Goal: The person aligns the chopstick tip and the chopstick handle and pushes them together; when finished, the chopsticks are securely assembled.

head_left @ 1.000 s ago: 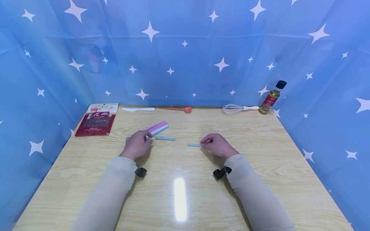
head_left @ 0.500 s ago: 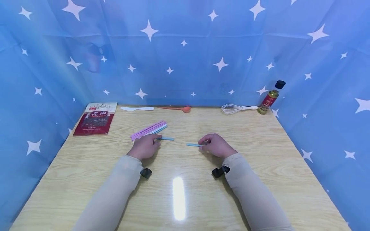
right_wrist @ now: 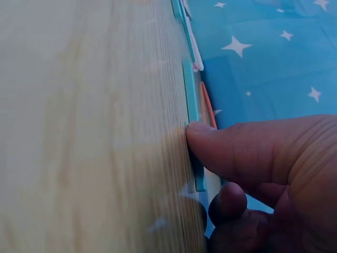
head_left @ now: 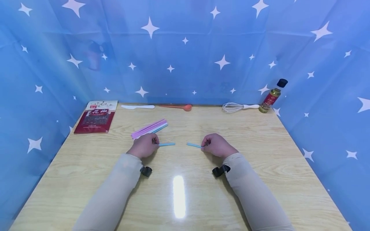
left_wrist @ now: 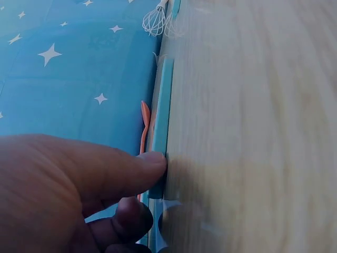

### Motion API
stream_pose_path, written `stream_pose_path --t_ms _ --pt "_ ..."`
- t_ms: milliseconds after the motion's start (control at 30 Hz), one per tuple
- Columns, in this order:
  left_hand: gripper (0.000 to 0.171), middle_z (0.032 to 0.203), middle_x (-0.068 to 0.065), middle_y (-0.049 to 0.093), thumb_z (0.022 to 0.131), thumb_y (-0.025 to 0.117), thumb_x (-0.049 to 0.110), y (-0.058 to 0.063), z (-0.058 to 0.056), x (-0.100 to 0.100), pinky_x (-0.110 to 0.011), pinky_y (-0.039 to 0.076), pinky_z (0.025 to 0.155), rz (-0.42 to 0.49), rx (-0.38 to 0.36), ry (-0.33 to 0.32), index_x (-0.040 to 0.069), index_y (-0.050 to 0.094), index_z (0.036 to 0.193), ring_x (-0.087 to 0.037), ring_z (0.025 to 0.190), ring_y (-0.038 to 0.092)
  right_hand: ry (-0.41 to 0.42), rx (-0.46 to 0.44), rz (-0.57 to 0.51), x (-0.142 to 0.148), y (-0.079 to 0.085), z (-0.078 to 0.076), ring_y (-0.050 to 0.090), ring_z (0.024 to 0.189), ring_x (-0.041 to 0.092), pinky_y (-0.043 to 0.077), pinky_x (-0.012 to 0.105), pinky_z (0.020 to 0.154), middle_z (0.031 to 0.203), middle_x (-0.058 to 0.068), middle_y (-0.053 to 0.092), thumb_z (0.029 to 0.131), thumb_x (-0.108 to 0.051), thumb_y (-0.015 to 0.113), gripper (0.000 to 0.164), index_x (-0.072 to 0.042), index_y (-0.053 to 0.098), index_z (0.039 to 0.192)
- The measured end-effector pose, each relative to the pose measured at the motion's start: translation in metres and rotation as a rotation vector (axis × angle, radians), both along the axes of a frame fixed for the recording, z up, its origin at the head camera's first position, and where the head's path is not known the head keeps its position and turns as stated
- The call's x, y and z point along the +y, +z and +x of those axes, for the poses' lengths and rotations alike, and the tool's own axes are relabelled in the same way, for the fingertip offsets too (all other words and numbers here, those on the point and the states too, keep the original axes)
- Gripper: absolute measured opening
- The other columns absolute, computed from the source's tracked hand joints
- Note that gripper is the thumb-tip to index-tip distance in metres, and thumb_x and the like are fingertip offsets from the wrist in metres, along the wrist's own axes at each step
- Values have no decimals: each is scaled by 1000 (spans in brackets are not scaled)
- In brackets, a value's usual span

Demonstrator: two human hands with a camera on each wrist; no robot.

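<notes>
My left hand [head_left: 144, 146] pinches the near end of a short, slim blue stick [head_left: 167, 144] between thumb and fingers. In the left wrist view the thumb lies against this flat-sided blue stick [left_wrist: 162, 110], which points away from the palm. Facing it across a gap, my right hand [head_left: 218, 146] pinches a second short blue stick [head_left: 193, 145], its free end pointing left. The right wrist view has the thumb pressed on that stick [right_wrist: 191, 92]. Just beyond the left hand lies a bundle of pink, white and blue sticks [head_left: 151, 127], partly covered by the fingers.
Along the table's back edge lie a white knife [head_left: 138, 106], a red-orange spoon [head_left: 186, 107] and a whisk [head_left: 233, 107]. A bottle of oil [head_left: 269, 98] stands at back right. A red spice packet [head_left: 95, 118] is at back left. Blue star-patterned cloth surrounds the table [head_left: 156, 199].
My left hand has moved right from the bundle to the left blue stick, and has drawn that stick slightly nearer. My right hand stays almost in place, its stick a little more tilted.
</notes>
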State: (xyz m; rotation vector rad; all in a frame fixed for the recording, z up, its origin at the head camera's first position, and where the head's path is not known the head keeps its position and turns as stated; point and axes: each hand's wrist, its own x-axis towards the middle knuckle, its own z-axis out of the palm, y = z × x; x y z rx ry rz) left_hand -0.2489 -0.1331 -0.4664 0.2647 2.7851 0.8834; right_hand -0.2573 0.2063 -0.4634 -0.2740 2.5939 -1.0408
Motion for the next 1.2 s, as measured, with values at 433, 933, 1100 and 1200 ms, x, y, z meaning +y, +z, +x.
stream_pose_path --t_ms 433,933,1100,1200 --pt "5 92 -8 65 105 64 16 -4 9 2 -30 46 65 347 -51 -44 11 65 103 -19 73 54 108 -19 -204 6 -6 -2 55 84 24 46 37 78 91 4 62 105 -19 66 9 -12 70 102" --pt "9 106 -11 74 108 57 12 -3 21 9 -26 44 65 629 14 75 6 63 108 -23 81 52 39 -9 -372 0 -6 -3 56 86 23 47 35 80 96 8 65 106 -22 63 21 -10 73 119" --pt "8 105 -11 74 107 58 11 -7 20 9 -26 45 67 632 23 69 6 64 108 -23 83 54 5 21 -432 -2 -7 -1 56 81 22 49 32 75 87 4 61 107 -20 62 21 -5 73 118" --pt "8 104 -12 74 106 58 9 -9 19 10 -27 44 68 635 29 61 5 64 109 -21 83 55 -7 38 -451 -3 -8 0 56 81 21 50 31 74 87 3 61 106 -19 63 21 -5 73 117"
